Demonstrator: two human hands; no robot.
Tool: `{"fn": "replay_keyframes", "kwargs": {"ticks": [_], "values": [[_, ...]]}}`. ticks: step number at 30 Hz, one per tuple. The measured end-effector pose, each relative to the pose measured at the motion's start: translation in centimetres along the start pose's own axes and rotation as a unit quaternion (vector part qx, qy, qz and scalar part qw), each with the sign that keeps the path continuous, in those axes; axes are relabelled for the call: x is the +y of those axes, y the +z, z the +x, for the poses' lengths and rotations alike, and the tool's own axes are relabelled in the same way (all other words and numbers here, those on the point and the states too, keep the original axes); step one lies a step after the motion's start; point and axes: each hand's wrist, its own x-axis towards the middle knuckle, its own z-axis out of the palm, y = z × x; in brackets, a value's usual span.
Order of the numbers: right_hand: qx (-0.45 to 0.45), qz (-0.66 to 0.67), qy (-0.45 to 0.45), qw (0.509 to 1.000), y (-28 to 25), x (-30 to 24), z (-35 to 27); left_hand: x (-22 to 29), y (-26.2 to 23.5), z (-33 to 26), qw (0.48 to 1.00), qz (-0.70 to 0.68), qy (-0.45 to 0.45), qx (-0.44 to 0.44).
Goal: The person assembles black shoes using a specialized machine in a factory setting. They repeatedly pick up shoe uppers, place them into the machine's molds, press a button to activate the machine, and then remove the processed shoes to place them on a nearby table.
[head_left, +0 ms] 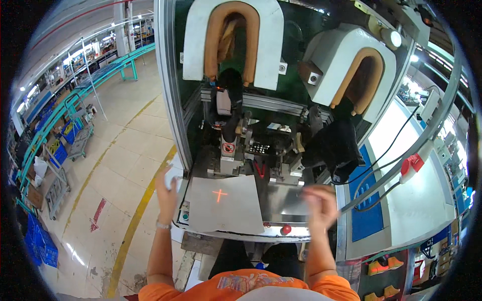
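My left hand [166,196] is raised at the left front corner of a machine, its thumb apart from the fingers. A pale patch shows beside its fingertips; I cannot make out what it is. My right hand [322,208] hovers by the right end of a bare metal plate [286,198], its fingers smeared by motion. Between the hands, a light grey sheet [226,208] lies on the machine's front table, marked by a red laser cross [219,194]. A black, limp boot-like piece [334,148] sits on the right station. Another dark piece [231,95] stands at the left one.
Two white housings [271,45] with brown U-shaped pads [213,35] overhang the table. A red button [285,229] and a green button [186,216] line its front edge. Cables hang at the right by a red-and-white connector [412,164]. Orange shoes [377,267] stand on a rack.
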Motion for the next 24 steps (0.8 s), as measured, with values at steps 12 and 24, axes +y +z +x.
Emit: {"fn": "replay_keyframes", "kwargs": {"ticks": [12, 24], "values": [[-0.005, -0.233, -0.058, 0.971, -9.7, -2.5, 8.1, -12.8, 1.0, -14.1, 0.81, -0.155, -0.554, -0.111], [0.143, -0.347, -0.226, 0.899, -10.0, -4.0, 7.3, 8.0, 5.1, -9.2, 0.995, -0.071, 0.021, -0.065]]}}
